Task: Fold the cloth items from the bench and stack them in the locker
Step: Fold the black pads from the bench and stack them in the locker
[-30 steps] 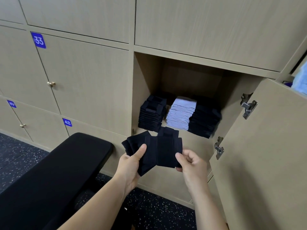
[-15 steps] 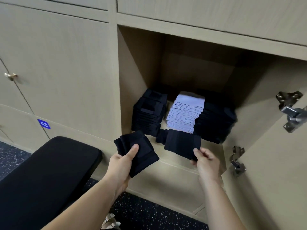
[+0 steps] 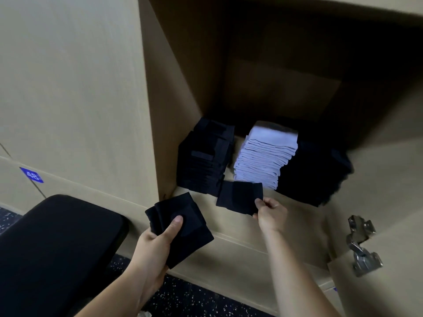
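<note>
My left hand [image 3: 158, 241] grips a folded black cloth [image 3: 187, 234] in front of the locker's lower edge, thumb pressed on top. My right hand [image 3: 270, 213] pinches a second folded black cloth [image 3: 238, 196] at its right corner, holding it over the front of the locker shelf [image 3: 297, 216]. Inside the open locker stand three stacks: a black stack [image 3: 206, 159] on the left, a pale lavender stack [image 3: 265, 156] in the middle, and a dark stack [image 3: 313, 172] on the right. The black padded bench [image 3: 52, 248] lies at lower left.
The open locker door with two metal hinges [image 3: 361, 245] stands at the right. Closed locker doors fill the left, one marked with a blue number tag [image 3: 31, 175]. Dark speckled floor [image 3: 194, 298] shows below my arms.
The view has closed in on the locker. My hands have separated the two black cloths, and my right hand has carried its cloth forward onto the shelf front.
</note>
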A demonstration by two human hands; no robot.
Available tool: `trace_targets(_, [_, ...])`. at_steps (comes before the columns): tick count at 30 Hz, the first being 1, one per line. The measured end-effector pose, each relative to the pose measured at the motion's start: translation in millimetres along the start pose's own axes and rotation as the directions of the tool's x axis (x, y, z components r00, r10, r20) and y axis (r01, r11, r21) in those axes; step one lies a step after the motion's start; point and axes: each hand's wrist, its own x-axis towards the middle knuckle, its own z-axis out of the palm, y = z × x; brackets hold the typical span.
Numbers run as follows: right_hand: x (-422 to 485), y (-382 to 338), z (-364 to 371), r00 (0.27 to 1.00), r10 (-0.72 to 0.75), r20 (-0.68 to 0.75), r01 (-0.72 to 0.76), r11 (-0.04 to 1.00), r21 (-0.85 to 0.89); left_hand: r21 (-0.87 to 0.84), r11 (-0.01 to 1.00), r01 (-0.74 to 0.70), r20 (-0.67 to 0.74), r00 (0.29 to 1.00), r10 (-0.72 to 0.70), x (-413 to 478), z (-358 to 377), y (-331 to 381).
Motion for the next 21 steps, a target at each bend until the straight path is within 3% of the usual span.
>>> trace_targets(8, [7.8, 16.0, 3.2, 0.989, -0.130, -0.069, 0.111, 0.966, -0.232, -0.020, 1.000, 0.014, 0.033, 0.999, -0.013, 0.5, 4.9, -4.6])
trace_targets(14, [-2.8, 19.3, 5.7, 0.959, -0.281, -0.045, 0.215, 0.819, -0.532, -0.006, 1.000, 0.007, 0.024, 1.000, -0.007, 1.8, 9.6, -2.7])
trace_targets(21, [-7.8, 23.9, 4.4, 0.948, -0.317, 0.023, 0.280, 0.799, -0.532, -0.002, 1.000, 0.010, -0.005, 1.000, -0.010, -0.7, 14.6, 0.5])
